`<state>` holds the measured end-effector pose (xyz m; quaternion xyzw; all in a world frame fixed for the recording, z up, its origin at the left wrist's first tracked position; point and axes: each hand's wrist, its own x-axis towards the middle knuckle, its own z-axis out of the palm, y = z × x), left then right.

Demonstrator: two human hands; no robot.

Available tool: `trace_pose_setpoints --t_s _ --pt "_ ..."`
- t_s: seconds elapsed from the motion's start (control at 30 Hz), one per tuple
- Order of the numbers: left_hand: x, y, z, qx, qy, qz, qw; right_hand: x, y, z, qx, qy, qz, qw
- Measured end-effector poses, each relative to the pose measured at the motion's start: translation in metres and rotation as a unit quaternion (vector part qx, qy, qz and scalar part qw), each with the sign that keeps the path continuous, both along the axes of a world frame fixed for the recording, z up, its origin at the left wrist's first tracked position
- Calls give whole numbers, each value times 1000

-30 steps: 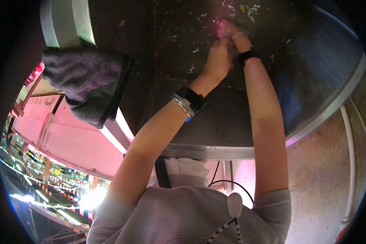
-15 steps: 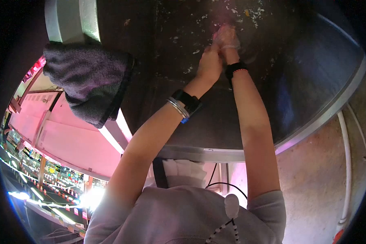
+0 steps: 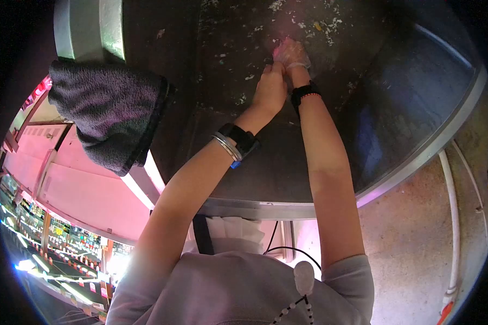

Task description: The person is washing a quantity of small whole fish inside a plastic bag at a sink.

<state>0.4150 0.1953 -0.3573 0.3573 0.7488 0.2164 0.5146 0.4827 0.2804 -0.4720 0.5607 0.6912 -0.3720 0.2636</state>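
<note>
My right hand (image 3: 293, 53) is covered by what looks like a thin clear plastic glove (image 3: 303, 61), loose at the wrist. My left hand (image 3: 271, 86) is closed against the near side of it, its fingers seeming to pinch the plastic. A pink patch shows at the tip of my right hand; whether it is light or an object I cannot make out, and those fingers are hard to see. Both hands are above a dark tabletop (image 3: 265, 173) scattered with pale flecks.
A dark grey towel (image 3: 108, 114) hangs over a metal post at the left edge of the table. A metal rim (image 3: 423, 162) curves around the near and right sides. Pink panels (image 3: 92, 189) and brightly lit shelves lie to the left. A white pipe (image 3: 451, 216) runs along the right wall.
The view has shifted slightly, so the table and towel appear a little further left. My hands stay together, with the left still against the right; their grip looks much the same.
</note>
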Motion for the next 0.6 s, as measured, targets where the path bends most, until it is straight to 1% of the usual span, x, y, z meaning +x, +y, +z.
trace_pose_setpoints --t_s 0.07,0.13,0.2,0.23,0.3,0.37,0.43,0.5,0.6 --pt "1 0 0 0 -1 4 1000 -3 1 15 7 4 -10 1000" --pt "2 0 1 -1 6 4 1000 -3 4 17 14 7 -22 1000" --pt "3 -1 -3 11 3 6 1000 -4 9 22 -55 -7 23 998" --pt "4 -2 -5 23 0 7 1000 -5 12 27 -56 -7 22 998" --pt "5 -3 -6 34 2 5 999 -5 13 35 -94 -48 19 994" --pt "5 -1 -4 44 2 4 999 2 14 15 -92 -41 33 994" --pt "6 1 -2 60 -5 21 998 1 15 18 -89 -34 47 994" --pt "7 2 -2 58 -1 16 998 0 18 22 -28 0 39 999" --pt "6 4 1 53 -4 14 998 6 16 -9 -55 -15 17 998"
